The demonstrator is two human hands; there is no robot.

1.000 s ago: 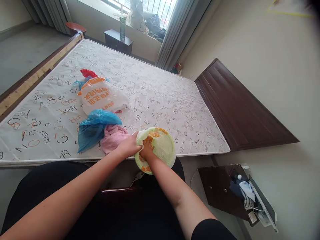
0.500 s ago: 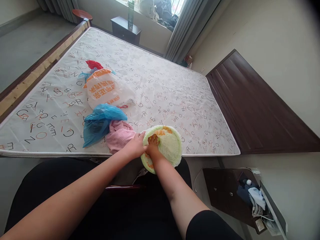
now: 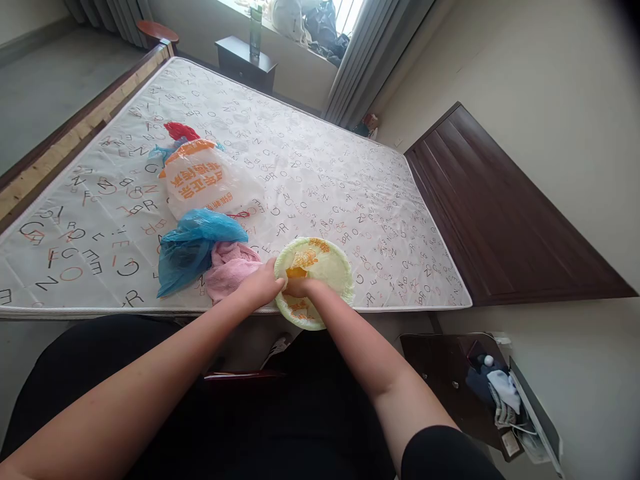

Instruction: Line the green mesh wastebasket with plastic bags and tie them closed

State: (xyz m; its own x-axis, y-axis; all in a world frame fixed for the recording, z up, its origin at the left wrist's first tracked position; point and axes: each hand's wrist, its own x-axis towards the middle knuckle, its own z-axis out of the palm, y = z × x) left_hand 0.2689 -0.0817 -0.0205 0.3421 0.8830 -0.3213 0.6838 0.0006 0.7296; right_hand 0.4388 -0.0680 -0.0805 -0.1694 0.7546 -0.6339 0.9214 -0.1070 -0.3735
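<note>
In front of me, at the near edge of the mattress, is a round pale-green bin [image 3: 330,265] that seems to be lined with thin plastic bearing orange print. My left hand [image 3: 265,283] is closed on its left rim. My right hand [image 3: 299,287] reaches down inside near the left wall, beside an orange-yellow patch; its fingers are hidden. Left of the bin, a crumpled pink cloth [image 3: 231,270] lies close to my left wrist. A blue plastic bag [image 3: 193,247] touches that cloth.
On the letter-print mattress [image 3: 320,180] lie a white plastic bag with orange writing [image 3: 203,177] and a red bag [image 3: 181,131]. A dark headboard [image 3: 510,220] stands at right. A bedside cabinet [image 3: 445,373] with clothes on top is at lower right.
My right hand has gone deeper into the bin, its fingers passing out of sight. The bin sits slightly higher and further left in view, while my left hand stays on the rim.
</note>
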